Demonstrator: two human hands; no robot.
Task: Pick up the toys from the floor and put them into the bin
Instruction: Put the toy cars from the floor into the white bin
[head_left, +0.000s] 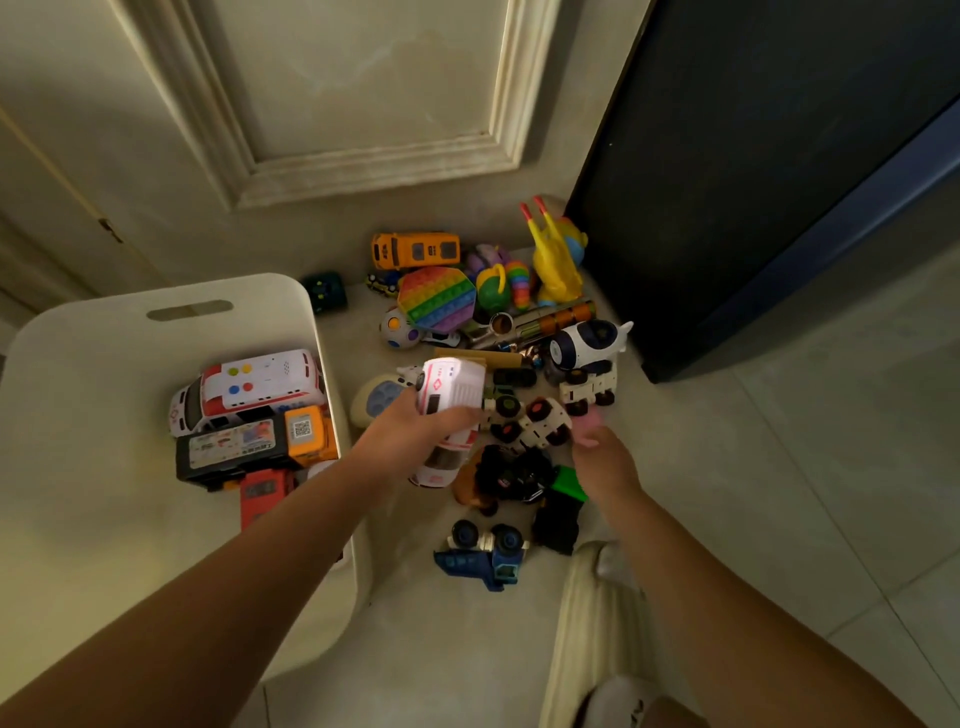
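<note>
A white bin (156, 312) stands on the floor at the left, holding a white ambulance (249, 389), an orange and black truck (249, 447) and a red toy (262, 493). My left hand (415, 431) grips a white and pink toy ambulance (452, 395), lifted over the toy pile just right of the bin. My right hand (602, 457) reaches down into the pile beside white wheeled toys (540, 426), its fingers curled around something small and pink (589, 421). A black toy truck (514, 473) lies between my hands.
More toys lie on the floor: an orange bus (415, 249), a rainbow pop pad (436, 299), a yellow toy (556, 260), a white robot dog (592, 353), a blue truck (483, 556). A dark cabinet (753, 182) stands at the right, a cream door (363, 104) behind.
</note>
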